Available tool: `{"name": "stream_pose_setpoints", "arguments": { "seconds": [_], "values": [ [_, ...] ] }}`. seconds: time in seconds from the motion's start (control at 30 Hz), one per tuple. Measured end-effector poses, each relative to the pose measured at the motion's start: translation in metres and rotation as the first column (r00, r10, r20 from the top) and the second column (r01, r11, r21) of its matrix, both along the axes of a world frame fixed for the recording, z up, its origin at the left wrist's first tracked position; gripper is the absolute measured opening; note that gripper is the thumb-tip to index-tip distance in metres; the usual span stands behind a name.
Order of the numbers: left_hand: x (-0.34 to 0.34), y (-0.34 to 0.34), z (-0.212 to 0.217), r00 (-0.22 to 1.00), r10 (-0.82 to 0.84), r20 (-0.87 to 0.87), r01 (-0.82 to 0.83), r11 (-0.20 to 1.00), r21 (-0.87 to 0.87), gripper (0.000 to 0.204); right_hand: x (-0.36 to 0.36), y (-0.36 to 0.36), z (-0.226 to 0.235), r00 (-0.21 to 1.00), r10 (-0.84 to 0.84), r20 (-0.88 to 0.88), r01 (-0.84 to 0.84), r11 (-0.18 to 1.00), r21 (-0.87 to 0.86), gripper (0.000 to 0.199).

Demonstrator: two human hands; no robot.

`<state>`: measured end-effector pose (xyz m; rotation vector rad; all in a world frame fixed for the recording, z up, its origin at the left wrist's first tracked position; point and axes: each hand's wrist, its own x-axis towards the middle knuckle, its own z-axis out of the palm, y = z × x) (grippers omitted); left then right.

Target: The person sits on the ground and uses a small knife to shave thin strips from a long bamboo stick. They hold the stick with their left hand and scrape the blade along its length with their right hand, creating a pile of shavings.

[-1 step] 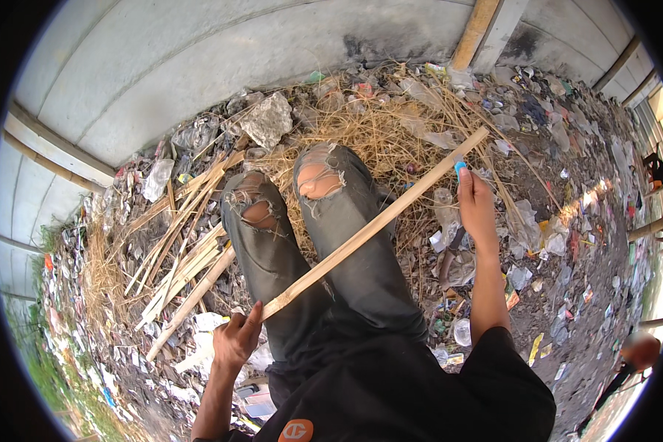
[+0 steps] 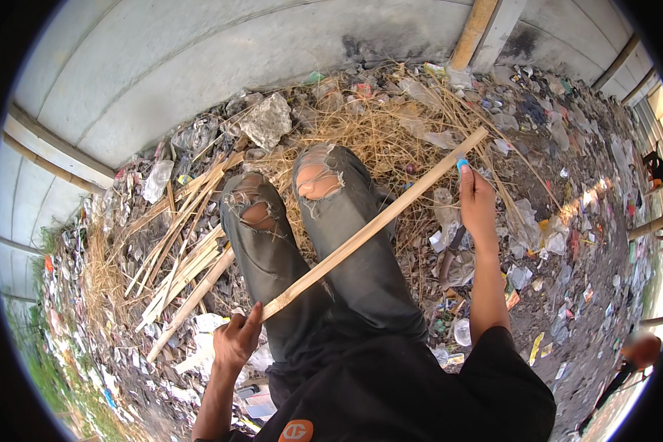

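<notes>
Flat bamboo strip runs diagonally over the person's thighs, near end low left, far end high right past the knees. Left hand: grip pinching the strip's near end. Right hand is raised beside the far end, fingers curled, small blue piece at the fingertips; can't tell from this angle whether that grip pinches the blue piece or touches the strip. Ripped dark jeans sit under the strip. More split strips lie on littered ground left of the legs. Dry straw and a concrete chunk lie beyond the knees, near a grey wall
</notes>
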<state>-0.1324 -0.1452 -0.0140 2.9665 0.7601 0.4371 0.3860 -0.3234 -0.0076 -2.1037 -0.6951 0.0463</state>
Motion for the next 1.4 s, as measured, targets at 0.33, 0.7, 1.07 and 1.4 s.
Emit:
{"name": "stream_pose_setpoints", "arguments": {
  "seconds": [0.33, 0.7, 1.07, 1.4],
  "values": [
    [-0.01, -0.003, -0.02, 1.0, 0.009, 0.027, -0.008, 1.0, -0.023, 0.061, -0.015, 0.002, -0.017, 0.997, 0.066, -0.035, -0.066, 0.998, -0.001, 0.056],
    [0.001, -0.009, -0.019, 1.0, 0.016, 0.019, -0.015, 0.999, -0.045, 0.063, -0.084, 0.018, -0.005, 0.967, 0.255, -0.022, -0.255, 0.965, -0.061, 0.05],
    [0.017, -0.029, -0.008, 0.997, 0.073, -0.001, -0.073, 0.992, -0.106, 0.055, -0.077, 0.017, -0.006, 0.972, 0.229, 0.058, -0.226, 0.973, -0.048, 0.049],
    [0.058, -0.046, 0.012, 0.991, 0.125, 0.048, -0.114, 0.975, -0.192, 0.042, -0.087, 0.025, -0.011, 0.957, 0.275, 0.092, -0.269, 0.96, -0.071, 0.051]
  ]
}}
